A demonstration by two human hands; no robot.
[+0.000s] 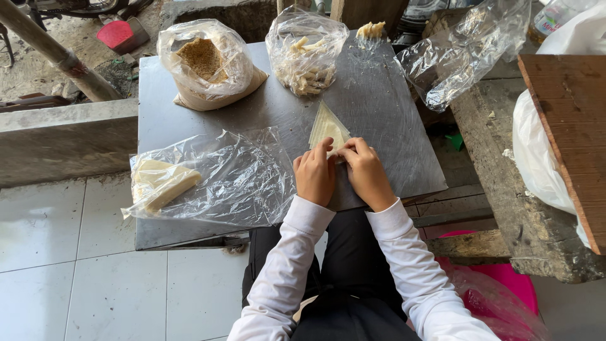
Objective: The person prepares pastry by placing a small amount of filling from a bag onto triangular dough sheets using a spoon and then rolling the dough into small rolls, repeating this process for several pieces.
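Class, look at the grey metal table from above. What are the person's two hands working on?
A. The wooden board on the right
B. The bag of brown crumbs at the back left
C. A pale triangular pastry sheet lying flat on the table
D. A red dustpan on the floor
C: the left hand and right hand sit side by side with fingertips on the near edge of the triangular pastry sheet, which lies flat on the metal table.

Soft, even daylight is filling the scene, casting only faint shadows under the hands and along the metal bench (379,107). Glare is showing on the crinkled clear plastic sheet (240,177) and white floor tiles (69,265). Focus is staying sharp throughout, with wide-angle stretching bending the edges.
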